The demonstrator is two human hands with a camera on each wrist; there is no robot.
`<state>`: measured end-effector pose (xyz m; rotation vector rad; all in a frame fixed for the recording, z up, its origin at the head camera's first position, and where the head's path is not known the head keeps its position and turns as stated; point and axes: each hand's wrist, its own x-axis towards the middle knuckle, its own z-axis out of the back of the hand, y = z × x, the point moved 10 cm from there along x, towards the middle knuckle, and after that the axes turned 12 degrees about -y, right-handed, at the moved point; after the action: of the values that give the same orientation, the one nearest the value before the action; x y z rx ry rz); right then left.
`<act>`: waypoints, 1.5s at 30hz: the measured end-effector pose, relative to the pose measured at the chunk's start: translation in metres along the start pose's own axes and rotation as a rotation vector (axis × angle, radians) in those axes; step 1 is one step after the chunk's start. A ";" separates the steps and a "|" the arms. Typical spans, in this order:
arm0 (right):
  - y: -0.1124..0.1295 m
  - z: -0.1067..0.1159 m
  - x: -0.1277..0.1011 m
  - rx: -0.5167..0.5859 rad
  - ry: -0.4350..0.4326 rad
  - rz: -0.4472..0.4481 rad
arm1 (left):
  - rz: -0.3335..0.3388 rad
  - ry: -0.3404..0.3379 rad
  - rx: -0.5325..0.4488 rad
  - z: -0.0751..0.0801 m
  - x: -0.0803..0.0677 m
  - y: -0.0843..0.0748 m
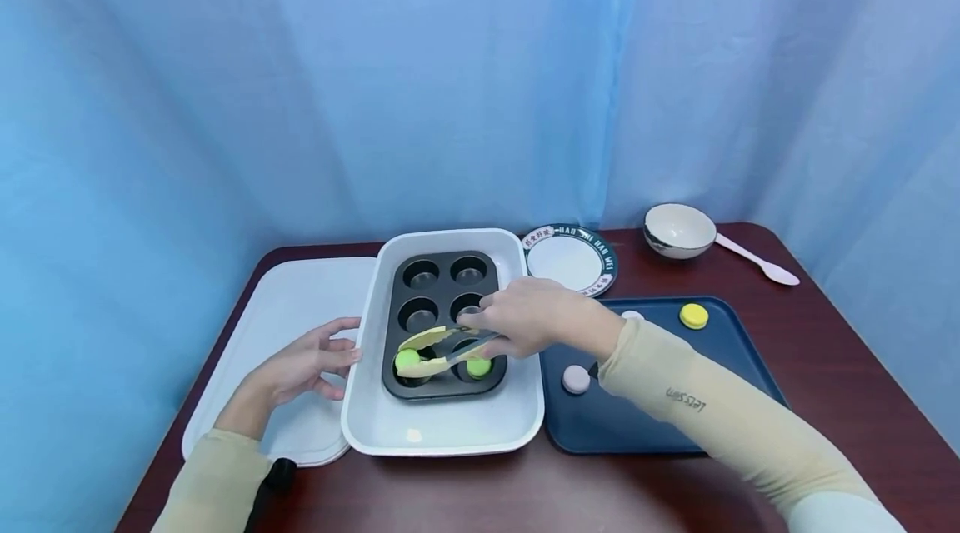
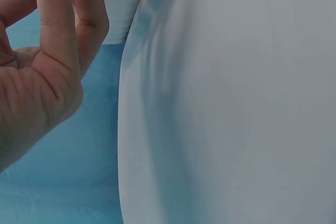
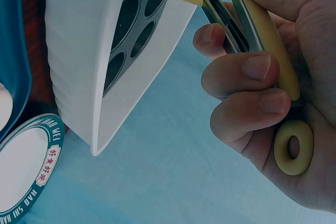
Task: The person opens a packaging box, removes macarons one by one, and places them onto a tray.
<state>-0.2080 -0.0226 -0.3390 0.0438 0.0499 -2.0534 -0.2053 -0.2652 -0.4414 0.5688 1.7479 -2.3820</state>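
My right hand (image 1: 525, 316) grips a pair of yellow-tipped metal tongs (image 1: 431, 367). Between the tong tips is a green macaron (image 1: 407, 361), over the front-left cup of a dark muffin pan (image 1: 442, 291). Another green macaron (image 1: 478, 367) sits in the front-right cup, partly behind the tongs. The pan lies inside a white rectangular basin (image 1: 442, 433). In the right wrist view, curled fingers wrap the tong handles (image 3: 257, 24), with a yellow ring (image 3: 281, 153) at their end. My left hand (image 1: 303, 362) is at the basin's left rim, fingers loosely bent.
A white board (image 1: 277, 300) lies left of the basin. To the right, a dark blue tray (image 1: 637, 425) bears a pink macaron (image 1: 576, 379) and a yellow macaron (image 1: 693, 316). Behind are a plate (image 1: 566, 262), a bowl (image 1: 678, 231) and a pink spoon (image 1: 757, 260).
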 end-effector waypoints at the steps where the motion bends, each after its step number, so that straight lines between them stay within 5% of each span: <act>1: -0.001 0.000 -0.001 0.004 0.002 -0.003 | 0.003 -0.003 0.001 0.000 0.001 0.000; 8: -0.005 0.004 -0.008 0.021 0.000 0.002 | 0.006 -0.006 -0.006 -0.002 0.004 -0.001; 15: -0.010 0.023 -0.036 0.076 -0.165 0.068 | 0.016 0.001 -0.006 0.000 -0.003 0.001; 21: -0.020 0.045 -0.072 0.063 -0.323 0.112 | 0.021 -0.008 -0.001 0.011 -0.016 0.004; 31: -0.060 0.067 -0.164 0.064 -0.479 0.021 | -0.003 0.010 -0.011 -0.001 -0.009 0.003; 36: -0.078 0.063 -0.201 0.083 -0.487 -0.036 | -0.015 0.022 -0.022 -0.003 -0.009 0.002; 45: -0.103 0.041 -0.243 0.144 -0.379 -0.217 | -0.016 0.006 -0.028 -0.003 -0.011 0.001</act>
<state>-0.1869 0.2379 -0.2839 -0.2723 -0.3418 -2.2457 -0.1946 -0.2642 -0.4391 0.5613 1.7916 -2.3648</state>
